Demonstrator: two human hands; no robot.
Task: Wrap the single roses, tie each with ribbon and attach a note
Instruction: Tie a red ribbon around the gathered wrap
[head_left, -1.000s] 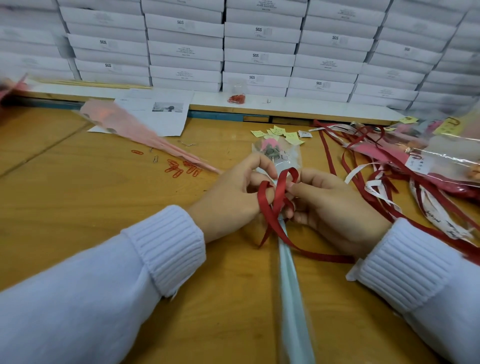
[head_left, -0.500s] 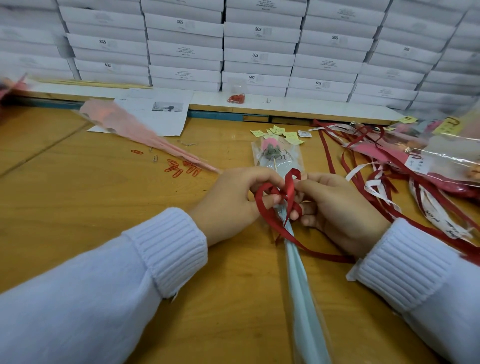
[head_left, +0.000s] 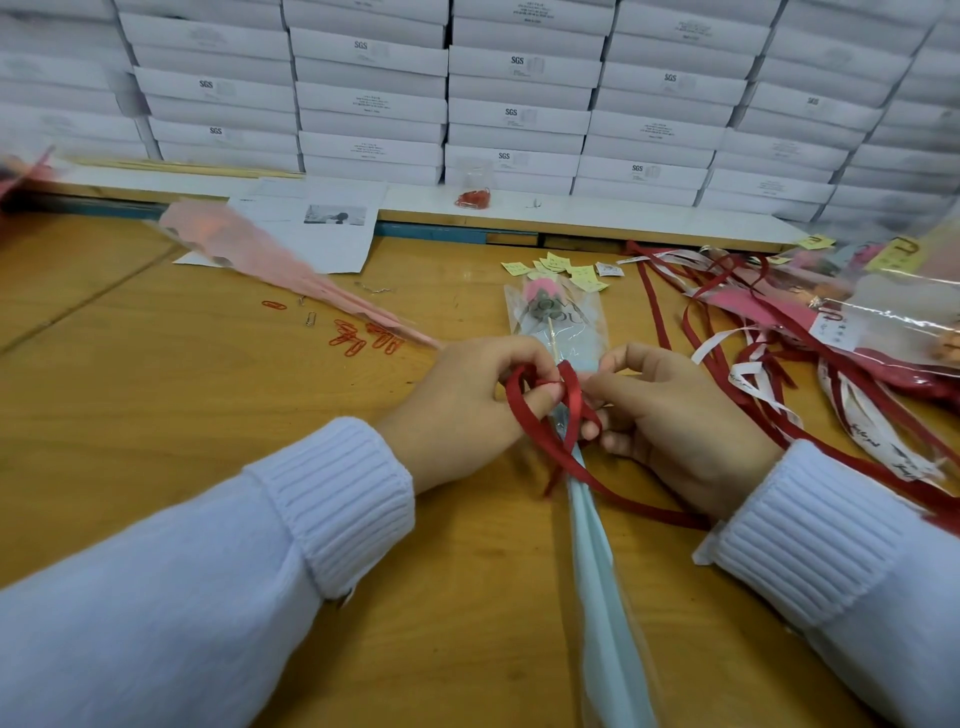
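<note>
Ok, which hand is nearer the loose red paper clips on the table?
Left. The left hand is just right of the red paper clips, pinching the red ribbon; the right hand is farther right, beyond the wrapped rose.

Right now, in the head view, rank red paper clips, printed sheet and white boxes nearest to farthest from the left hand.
1. Red paper clips, just left of the left hand.
2. Printed sheet, farther back left.
3. White boxes, stacked along the back.
</note>
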